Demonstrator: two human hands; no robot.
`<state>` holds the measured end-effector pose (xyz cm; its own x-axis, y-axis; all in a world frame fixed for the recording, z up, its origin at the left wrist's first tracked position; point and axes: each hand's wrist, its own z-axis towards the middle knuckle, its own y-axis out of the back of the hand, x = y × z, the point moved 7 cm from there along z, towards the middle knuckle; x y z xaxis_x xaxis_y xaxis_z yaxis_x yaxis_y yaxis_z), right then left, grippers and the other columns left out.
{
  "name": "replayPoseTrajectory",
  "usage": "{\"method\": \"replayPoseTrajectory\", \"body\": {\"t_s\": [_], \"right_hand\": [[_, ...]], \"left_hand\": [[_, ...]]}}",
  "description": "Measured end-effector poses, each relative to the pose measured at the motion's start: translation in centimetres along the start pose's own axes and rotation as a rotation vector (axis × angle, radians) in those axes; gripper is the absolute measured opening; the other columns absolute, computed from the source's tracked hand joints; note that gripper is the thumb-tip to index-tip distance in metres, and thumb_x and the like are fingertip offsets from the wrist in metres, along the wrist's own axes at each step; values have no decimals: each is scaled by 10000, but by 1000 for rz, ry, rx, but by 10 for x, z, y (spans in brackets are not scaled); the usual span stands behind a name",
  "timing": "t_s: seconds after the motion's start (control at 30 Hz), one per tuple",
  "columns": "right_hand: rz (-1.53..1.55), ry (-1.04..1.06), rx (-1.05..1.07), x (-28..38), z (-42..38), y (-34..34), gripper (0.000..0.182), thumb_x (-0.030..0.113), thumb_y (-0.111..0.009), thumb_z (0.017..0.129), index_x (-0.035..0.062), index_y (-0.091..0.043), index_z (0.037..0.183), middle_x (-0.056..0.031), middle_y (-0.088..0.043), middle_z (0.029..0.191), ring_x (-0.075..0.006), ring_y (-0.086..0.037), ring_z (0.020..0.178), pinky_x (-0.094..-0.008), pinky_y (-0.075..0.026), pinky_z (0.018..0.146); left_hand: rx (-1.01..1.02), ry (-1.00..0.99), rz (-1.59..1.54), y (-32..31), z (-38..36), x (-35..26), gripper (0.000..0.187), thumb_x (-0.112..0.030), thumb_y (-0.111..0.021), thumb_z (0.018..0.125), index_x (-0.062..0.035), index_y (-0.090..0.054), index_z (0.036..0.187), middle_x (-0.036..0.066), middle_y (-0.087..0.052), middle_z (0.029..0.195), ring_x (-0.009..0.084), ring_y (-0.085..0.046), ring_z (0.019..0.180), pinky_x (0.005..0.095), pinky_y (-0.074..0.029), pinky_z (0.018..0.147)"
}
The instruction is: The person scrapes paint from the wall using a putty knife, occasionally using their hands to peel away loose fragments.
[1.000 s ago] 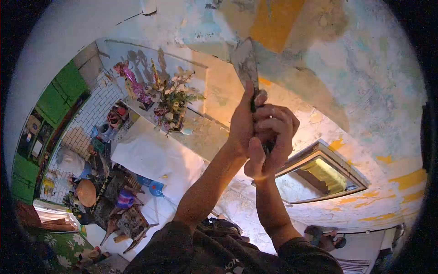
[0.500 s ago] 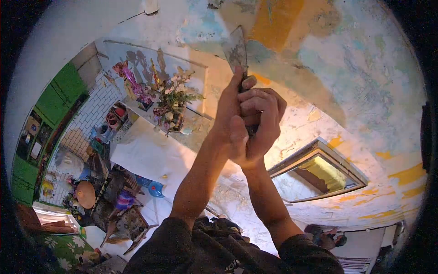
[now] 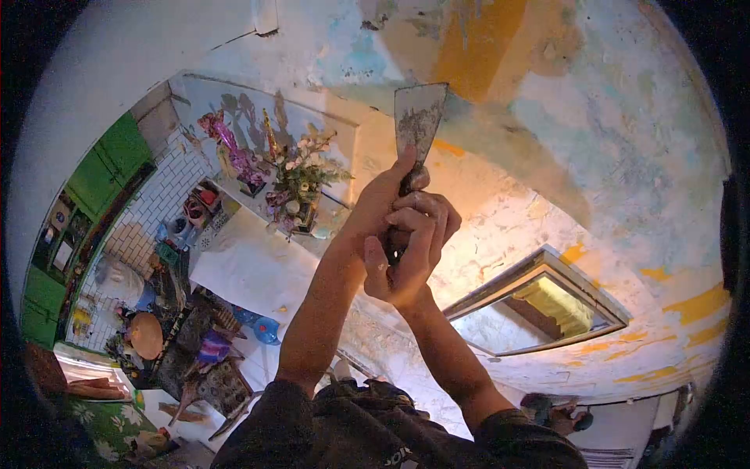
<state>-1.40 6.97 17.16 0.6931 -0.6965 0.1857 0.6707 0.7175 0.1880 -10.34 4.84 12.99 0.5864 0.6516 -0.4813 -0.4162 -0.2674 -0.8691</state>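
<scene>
Against peeling wall [image 3: 594,117], one scraper [image 3: 418,117], left hand [image 3: 373,205] and right hand [image 3: 410,250] both grasping its handle

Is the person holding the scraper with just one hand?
No, the left hand and right hand are both wrapped around the scraper handle.

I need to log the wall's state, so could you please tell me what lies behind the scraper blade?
Behind the scraper blade: patchy wall, with pale, blue and yellow paint. The patch under it is covered.
</scene>
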Motion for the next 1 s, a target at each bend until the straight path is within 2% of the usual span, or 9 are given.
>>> {"method": "replayPoseTrajectory", "body": {"t_s": [0.13, 0.23, 0.37, 0.43, 0.5, 0.6, 0.8, 0.93, 1.0], "right_hand": [[-44, 23, -29, -2, -1, -8, 298, 271, -594, 697, 25, -500, 836, -160, -528, 877, -311, -449, 875, -421, -296, 840], [-51, 57, -85, 0, 0, -15, 291, 268, -596, 696, 26, -494, 821, -159, -522, 860, -308, -449, 863, -423, -293, 836], [-9, 47, -126, 1, -5, -14, 276, 266, -596, 689, 34, -491, 797, -152, -518, 840, -304, -450, 856, -425, -291, 831], [-10, 48, -131, -4, -4, -16, 268, 260, -595, 684, 39, -490, 794, -150, -519, 843, -303, -451, 852, -424, -292, 830], [-22, 35, -132, -5, -3, -17, 260, 255, -594, 679, 45, -490, 790, -147, -520, 846, -302, -452, 849, -423, -292, 829], [-16, 48, -128, 5, -1, -21, 247, 244, -600, 671, 58, -483, 782, -148, -517, 854, -300, -462, 834, -412, -296, 794], [-15, 62, -179, -10, -13, -23, 278, 274, -616, 675, 57, -469, 767, -151, -502, 865, -303, -457, 830, -415, -299, 782], [-28, 49, -147, -7, -19, -25, 246, 225, -600, 648, 51, -463, 754, -146, -493, 842, -305, -454, 823, -416, -299, 783], [22, 9, -184, -16, -22, -23, 228, 196, -581, 624, 48, -458, 746, -138, -488, 827, -299, -448, 805, -415, -298, 779]], "left_hand": [[-135, -72, 145, 14, 4, -4, 396, -428, -443, 942, -134, -399, 681, -52, -325, 486, 61, -343, 411, 189, -257, 347], [-4, 77, 21, 10, 4, -3, 407, -435, -449, 938, -132, -399, 671, -54, -328, 489, 63, -326, 409, 189, -246, 345], [-18, 24, -1, 7, 0, -7, 411, -440, -450, 936, -128, -402, 672, -51, -333, 489, 59, -308, 408, 190, -237, 345], [-140, -37, 228, 17, 4, -13, 407, -437, -454, 935, -125, -402, 678, -47, -337, 496, 45, -316, 420, 187, -240, 351], [-146, -29, 212, 22, 5, -16, 418, -457, -497, 910, -123, -423, 669, -64, -340, 538, 46, -293, 426, 205, -238, 354], [8, 91, -21, 12, -4, -6, 415, -454, -505, 908, -129, -427, 663, -60, -354, 552, 53, -306, 441, 199, -239, 379], [-178, -68, 380, 23, 2, -21, 418, -466, -519, 896, -132, -442, 657, -51, -389, 576, 54, -337, 487, 209, -271, 426], [-190, -93, 386, 33, 1, -18, 418, -467, -522, 894, -135, -452, 650, -52, -396, 592, 60, -327, 498, 214, -262, 436], [-335, -192, 555, 33, 4, -25, 414, -457, -518, 899, -134, -449, 649, -55, -392, 599, 65, -331, 509, 225, -270, 450]]}}
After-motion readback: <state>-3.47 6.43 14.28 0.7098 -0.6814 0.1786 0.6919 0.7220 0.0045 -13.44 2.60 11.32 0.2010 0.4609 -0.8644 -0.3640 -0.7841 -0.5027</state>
